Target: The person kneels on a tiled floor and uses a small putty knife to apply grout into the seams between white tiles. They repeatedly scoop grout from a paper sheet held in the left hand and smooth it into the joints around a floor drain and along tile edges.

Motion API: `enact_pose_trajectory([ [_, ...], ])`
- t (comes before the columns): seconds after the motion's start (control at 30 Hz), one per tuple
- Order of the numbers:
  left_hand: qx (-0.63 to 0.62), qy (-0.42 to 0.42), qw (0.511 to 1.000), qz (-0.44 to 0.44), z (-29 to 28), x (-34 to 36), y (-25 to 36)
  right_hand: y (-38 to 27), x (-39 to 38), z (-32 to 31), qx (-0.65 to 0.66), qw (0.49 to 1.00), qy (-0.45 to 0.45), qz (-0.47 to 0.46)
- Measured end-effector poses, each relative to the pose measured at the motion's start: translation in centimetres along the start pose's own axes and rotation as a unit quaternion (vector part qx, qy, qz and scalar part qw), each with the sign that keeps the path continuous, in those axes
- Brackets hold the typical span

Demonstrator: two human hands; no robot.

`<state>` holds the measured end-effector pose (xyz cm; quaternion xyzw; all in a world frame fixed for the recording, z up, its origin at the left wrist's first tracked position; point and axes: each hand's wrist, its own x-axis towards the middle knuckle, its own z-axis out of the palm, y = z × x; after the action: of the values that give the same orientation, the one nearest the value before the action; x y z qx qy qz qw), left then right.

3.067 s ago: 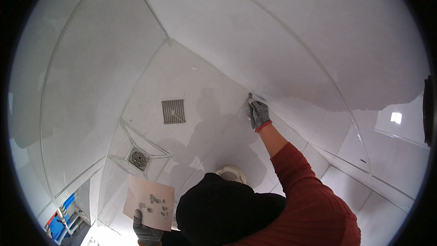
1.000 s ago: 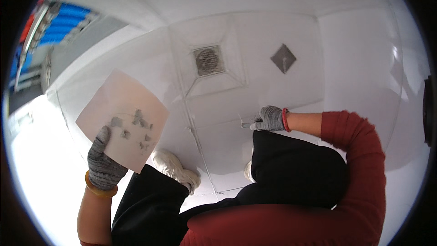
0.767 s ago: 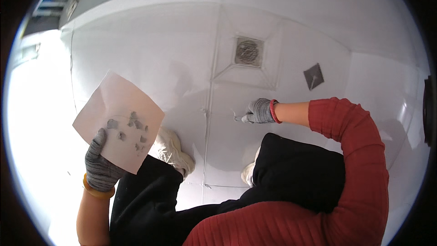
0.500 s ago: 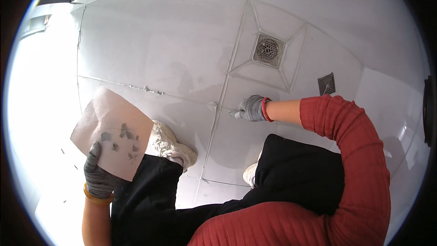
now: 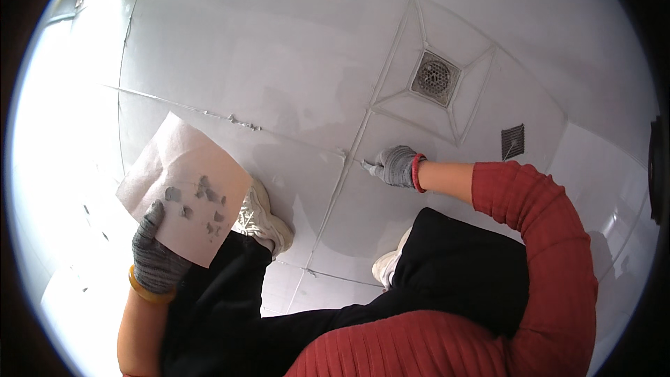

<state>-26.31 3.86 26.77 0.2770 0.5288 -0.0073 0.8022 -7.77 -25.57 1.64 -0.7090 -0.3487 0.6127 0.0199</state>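
"Left hand (image 5: 162, 258)?"
"I had it gripping a pinkish sheet (image 5: 157, 160), thumb on top, gray scraps (image 5: 172, 194) on it. Sheet was partly in front of the left shoe (image 5: 259, 220)."
"Right hand (image 5: 398, 166)?"
"I had its fingers bunched narrow near a tile joint (image 5: 370, 110), drain grate (image 5: 435, 78) beyond. Couldn't tell what, if anything, they held."

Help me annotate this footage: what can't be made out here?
In the head view:
Left gloved hand: most fingers hidden behind pink paper sheet.
Right gloved hand: anything pinched is too small to identify.
Right shoe: mostly behind black trouser leg.
Left forearm: cut by lower edge.
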Motion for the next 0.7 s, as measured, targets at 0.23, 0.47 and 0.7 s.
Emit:
enact_pose_trajectory([
  [0.23, -0.035, 0.001, 0.999, -0.023, 0.0, 0.2, 0.2, -0.5, 0.3, -0.1, 0.063, 0.996, 0.043, -0.047],
  [0.47, -0.024, 0.013, 0.999, -0.025, 0.3, 0.6, 0.2, -1.1, 0.9, 0.1, 0.033, 0.999, 0.026, -0.023],
  [0.7, -0.031, 0.026, 0.999, -0.027, -0.7, 0.8, -0.1, -1.4, 1.1, 0.3, 0.019, 1.000, 0.020, -0.013],
])
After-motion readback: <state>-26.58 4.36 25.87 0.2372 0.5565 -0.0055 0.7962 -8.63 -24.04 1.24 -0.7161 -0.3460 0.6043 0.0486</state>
